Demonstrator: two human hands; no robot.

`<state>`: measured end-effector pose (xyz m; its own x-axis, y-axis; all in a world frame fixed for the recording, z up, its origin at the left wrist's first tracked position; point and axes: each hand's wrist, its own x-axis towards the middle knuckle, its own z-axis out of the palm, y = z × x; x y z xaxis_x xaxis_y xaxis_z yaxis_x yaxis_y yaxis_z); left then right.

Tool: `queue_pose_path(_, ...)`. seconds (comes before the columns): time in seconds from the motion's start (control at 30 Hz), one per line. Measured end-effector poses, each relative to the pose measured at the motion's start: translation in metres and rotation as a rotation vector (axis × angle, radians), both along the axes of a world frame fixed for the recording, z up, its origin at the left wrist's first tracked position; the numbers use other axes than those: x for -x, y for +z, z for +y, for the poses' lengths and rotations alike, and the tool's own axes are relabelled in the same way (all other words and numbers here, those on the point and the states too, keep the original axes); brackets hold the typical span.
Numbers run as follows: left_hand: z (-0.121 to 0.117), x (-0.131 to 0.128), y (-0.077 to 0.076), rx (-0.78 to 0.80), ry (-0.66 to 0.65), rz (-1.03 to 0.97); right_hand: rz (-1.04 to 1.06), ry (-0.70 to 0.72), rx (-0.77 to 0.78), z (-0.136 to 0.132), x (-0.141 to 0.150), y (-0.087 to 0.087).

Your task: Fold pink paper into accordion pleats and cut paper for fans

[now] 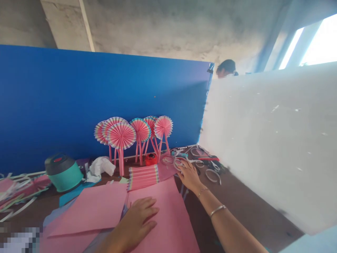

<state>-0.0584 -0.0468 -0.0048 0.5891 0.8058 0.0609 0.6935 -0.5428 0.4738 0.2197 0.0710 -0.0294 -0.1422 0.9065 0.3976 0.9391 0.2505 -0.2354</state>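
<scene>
My left hand lies flat, fingers stretched out, on a pink paper sheet on the brown table. My right hand reaches forward to the far edge of that sheet, with its fingers among white tape rings and loops; I cannot make out whether it grips one. A pleated pink paper strip lies just left of my right hand. Several pink paper fans on sticks stand against the blue partition.
A blue partition closes the back and a white one the right. A teal container with a dark lid, crumpled white paper, a red tape roll and paper scraps lie about. A person's head shows behind the partitions.
</scene>
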Motion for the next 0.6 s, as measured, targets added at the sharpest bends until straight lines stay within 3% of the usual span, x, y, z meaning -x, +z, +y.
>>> queue_pose_path(0.13, 0.001, 0.002, -0.005, -0.022, -0.013, 0.01, 0.188, 0.068, -0.081, 0.004, 0.001, -0.001)
queue_pose_path(0.23, 0.003, 0.003, -0.011, -0.055, -0.015, 0.005, 0.647, 0.168, -0.108, 0.003, 0.002, 0.007)
queue_pose_path(0.33, 0.004, 0.003, -0.014, -0.103, -0.013, -0.033, 1.174, 0.305, 0.044, -0.003, 0.001, 0.017)
queue_pose_path(0.4, 0.002, 0.003, -0.013, -0.128, -0.014, -0.059, 1.374, 0.388, 0.16, -0.007, 0.0, 0.024)
queue_pose_path(0.5, 0.0, 0.001, -0.009, -0.142, -0.025, -0.072, 1.425, 0.44, 0.226, -0.014, 0.003, 0.031)
queue_pose_path(0.6, 0.0, -0.003, -0.008, -0.186, -0.015, -0.113, 1.23, 0.395, 0.208, -0.023, 0.013, 0.036)
